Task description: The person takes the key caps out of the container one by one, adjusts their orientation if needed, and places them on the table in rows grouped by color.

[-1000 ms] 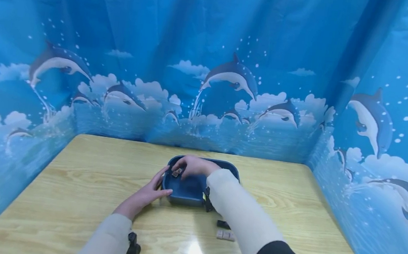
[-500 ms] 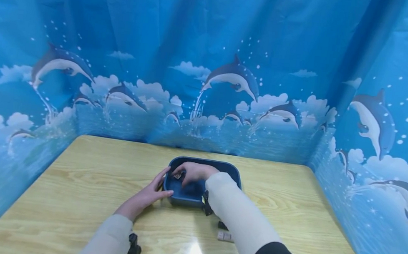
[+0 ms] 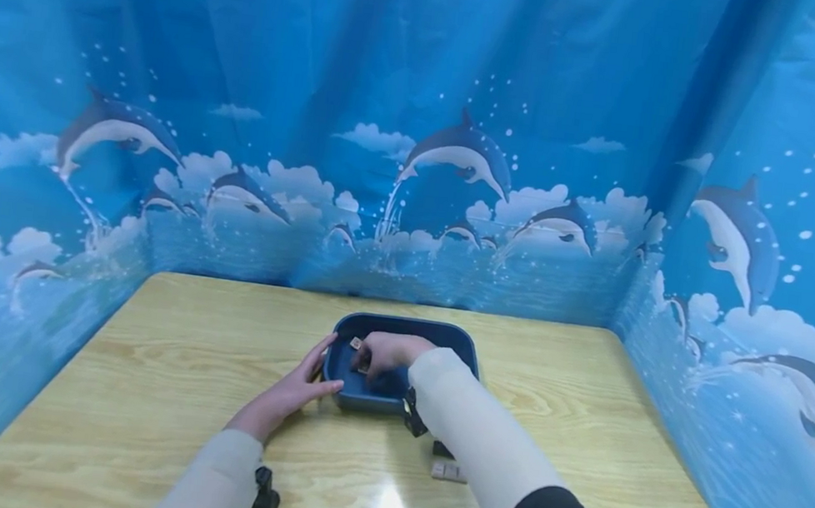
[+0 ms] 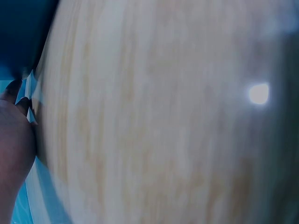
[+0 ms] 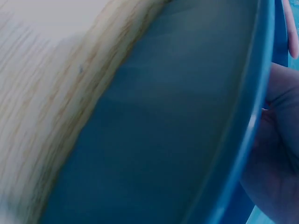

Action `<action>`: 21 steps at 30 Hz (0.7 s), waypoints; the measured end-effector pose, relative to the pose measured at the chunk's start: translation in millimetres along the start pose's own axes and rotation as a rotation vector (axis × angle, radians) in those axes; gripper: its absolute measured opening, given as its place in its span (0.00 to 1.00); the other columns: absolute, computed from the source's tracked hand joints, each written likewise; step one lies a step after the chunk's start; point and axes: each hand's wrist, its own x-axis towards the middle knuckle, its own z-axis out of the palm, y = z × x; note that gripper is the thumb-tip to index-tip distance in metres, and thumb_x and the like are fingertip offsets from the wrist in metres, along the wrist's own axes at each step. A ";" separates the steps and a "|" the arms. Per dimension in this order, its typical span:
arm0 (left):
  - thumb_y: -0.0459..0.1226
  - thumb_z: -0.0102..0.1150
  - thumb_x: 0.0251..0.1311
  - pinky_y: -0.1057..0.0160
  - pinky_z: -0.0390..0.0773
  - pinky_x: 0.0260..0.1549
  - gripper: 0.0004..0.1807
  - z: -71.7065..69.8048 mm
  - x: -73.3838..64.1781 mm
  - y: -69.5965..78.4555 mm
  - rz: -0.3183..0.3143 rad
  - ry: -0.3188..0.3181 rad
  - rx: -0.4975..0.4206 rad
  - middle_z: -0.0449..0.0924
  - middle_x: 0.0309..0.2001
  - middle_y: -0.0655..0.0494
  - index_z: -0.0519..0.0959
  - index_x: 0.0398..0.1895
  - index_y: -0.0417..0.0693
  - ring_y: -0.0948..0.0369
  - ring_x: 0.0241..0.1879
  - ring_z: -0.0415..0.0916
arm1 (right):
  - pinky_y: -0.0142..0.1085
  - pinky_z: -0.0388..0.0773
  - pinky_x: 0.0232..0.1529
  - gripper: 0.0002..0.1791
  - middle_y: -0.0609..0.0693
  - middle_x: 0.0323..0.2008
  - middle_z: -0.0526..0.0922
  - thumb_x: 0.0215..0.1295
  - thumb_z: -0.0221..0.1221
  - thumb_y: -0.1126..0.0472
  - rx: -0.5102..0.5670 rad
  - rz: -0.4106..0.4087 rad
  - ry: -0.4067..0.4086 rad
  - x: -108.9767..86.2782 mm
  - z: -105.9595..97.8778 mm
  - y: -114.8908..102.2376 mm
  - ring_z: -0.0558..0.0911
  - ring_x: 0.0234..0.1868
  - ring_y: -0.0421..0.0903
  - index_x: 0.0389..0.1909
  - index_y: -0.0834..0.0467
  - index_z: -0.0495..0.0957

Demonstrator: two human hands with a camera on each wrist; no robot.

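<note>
A dark blue plastic bin [image 3: 396, 406] stands on the wooden table. My left hand [image 3: 291, 392] lies against its left end, thumb at the near rim and fingers straight along the side. In the left wrist view only part of that hand [image 4: 16, 140] shows beside the bin [image 4: 23, 37]. My right hand [image 3: 389, 352] reaches down inside, fingers curled, with a small wooden block [image 3: 362, 370] at the fingertips. Another small wooden block [image 3: 355, 343] with a dark mark lies at the bin's left end. The right wrist view shows the hand [image 5: 275, 154] behind the bin's wall [image 5: 163, 112]; its fingertips are hidden.
Right of centre on the wooden table [image 3: 200, 348], a short row of small pale blocks [image 3: 448, 471] lies beside a black piece [image 3: 442, 449], both partly covered by the right forearm. A blue dolphin-print curtain [image 3: 405, 271] surrounds the table's back and sides.
Two small blocks that lay close together in the bin are now apart. My right hand has moved slightly toward me with one block at its fingertips. The left hand stays in place.
</note>
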 end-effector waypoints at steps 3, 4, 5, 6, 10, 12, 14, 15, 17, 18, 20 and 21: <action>0.39 0.62 0.64 0.37 0.37 0.68 0.47 -0.6 1.2 -1.2 -0.005 0.005 0.002 0.40 0.76 0.36 0.44 0.78 0.68 0.40 0.74 0.35 | 0.31 0.77 0.49 0.21 0.44 0.45 0.85 0.54 0.69 0.67 0.012 0.019 0.010 -4.1 -0.5 3.6 0.80 0.46 0.38 0.51 0.54 0.84; 0.40 0.63 0.64 0.36 0.37 0.68 0.47 -0.9 1.7 -1.7 -0.013 0.007 0.006 0.40 0.76 0.36 0.44 0.78 0.69 0.40 0.74 0.35 | 0.32 0.77 0.49 0.20 0.43 0.44 0.85 0.54 0.70 0.68 0.027 0.026 0.016 -5.8 -1.1 5.1 0.81 0.46 0.39 0.50 0.54 0.84; 0.41 0.63 0.63 0.36 0.37 0.67 0.47 -1.0 2.0 -1.8 -0.022 0.009 0.010 0.39 0.76 0.36 0.44 0.78 0.70 0.40 0.74 0.34 | 0.33 0.77 0.49 0.19 0.43 0.43 0.85 0.53 0.70 0.68 0.043 0.029 0.023 -7.8 -2.0 6.6 0.81 0.46 0.39 0.48 0.54 0.85; 0.41 0.63 0.63 0.36 0.37 0.67 0.47 -1.2 2.3 -2.0 -0.026 0.011 0.015 0.39 0.76 0.36 0.44 0.78 0.70 0.40 0.74 0.34 | 0.33 0.78 0.49 0.19 0.43 0.42 0.85 0.53 0.70 0.68 0.058 0.032 0.029 -9.9 -3.0 8.2 0.81 0.45 0.39 0.48 0.54 0.85; 0.44 0.64 0.62 0.34 0.37 0.66 0.49 -1.9 2.4 -2.1 -0.045 0.016 0.039 0.38 0.76 0.35 0.43 0.78 0.70 0.39 0.74 0.34 | 0.34 0.78 0.48 0.17 0.41 0.43 0.84 0.57 0.67 0.69 0.118 0.020 0.051 -20.1 -9.1 13.7 0.80 0.45 0.38 0.48 0.53 0.85; 0.44 0.64 0.62 0.33 0.38 0.66 0.49 -2.3 2.3 -1.9 -0.048 0.015 0.048 0.37 0.76 0.35 0.43 0.78 0.70 0.38 0.73 0.34 | 0.34 0.79 0.47 0.17 0.41 0.44 0.83 0.58 0.66 0.69 0.146 0.001 0.061 -25.6 -12.3 16.9 0.80 0.44 0.38 0.48 0.53 0.85; 0.44 0.64 0.63 0.33 0.37 0.66 0.49 -2.4 2.5 -1.3 -0.045 0.011 0.056 0.37 0.76 0.35 0.42 0.78 0.70 0.38 0.73 0.34 | 0.34 0.80 0.45 0.16 0.41 0.45 0.83 0.59 0.66 0.70 0.177 -0.018 0.077 -31.4 -14.9 20.4 0.81 0.44 0.38 0.48 0.54 0.85; 0.45 0.64 0.62 0.33 0.37 0.66 0.48 -2.3 2.6 -1.1 -0.050 0.013 0.054 0.37 0.76 0.35 0.43 0.78 0.71 0.38 0.74 0.34 | 0.34 0.80 0.44 0.16 0.42 0.45 0.83 0.59 0.65 0.71 0.198 -0.028 0.088 -34.2 -15.5 22.4 0.81 0.43 0.38 0.48 0.55 0.85; 0.45 0.64 0.62 0.34 0.37 0.66 0.48 -1.6 2.8 -0.1 -0.052 0.015 0.056 0.37 0.76 0.35 0.43 0.78 0.72 0.39 0.74 0.34 | 0.33 0.81 0.42 0.15 0.43 0.44 0.83 0.60 0.65 0.71 0.231 -0.048 0.114 -40.2 -16.1 26.4 0.82 0.42 0.38 0.47 0.57 0.85; 0.44 0.63 0.63 0.33 0.37 0.66 0.48 -1.2 2.6 0.3 -0.046 0.013 0.059 0.37 0.76 0.34 0.43 0.78 0.71 0.38 0.73 0.34 | 0.33 0.81 0.41 0.15 0.44 0.44 0.84 0.60 0.64 0.72 0.242 -0.057 0.127 -43.4 -15.9 27.9 0.82 0.41 0.39 0.47 0.58 0.85; 0.44 0.63 0.63 0.34 0.37 0.66 0.48 0.2 2.1 1.3 -0.044 0.011 0.054 0.37 0.76 0.34 0.43 0.78 0.70 0.38 0.73 0.33 | 0.33 0.82 0.40 0.14 0.44 0.43 0.84 0.61 0.64 0.72 0.257 -0.073 0.148 -49.7 -14.9 31.3 0.82 0.40 0.39 0.47 0.60 0.84; 0.43 0.63 0.63 0.34 0.37 0.67 0.48 0.7 1.8 1.2 -0.045 0.011 0.050 0.37 0.76 0.34 0.43 0.78 0.70 0.38 0.74 0.34 | 0.34 0.82 0.39 0.13 0.45 0.42 0.84 0.61 0.64 0.72 0.260 -0.078 0.157 -52.9 -14.1 32.7 0.82 0.40 0.40 0.46 0.60 0.84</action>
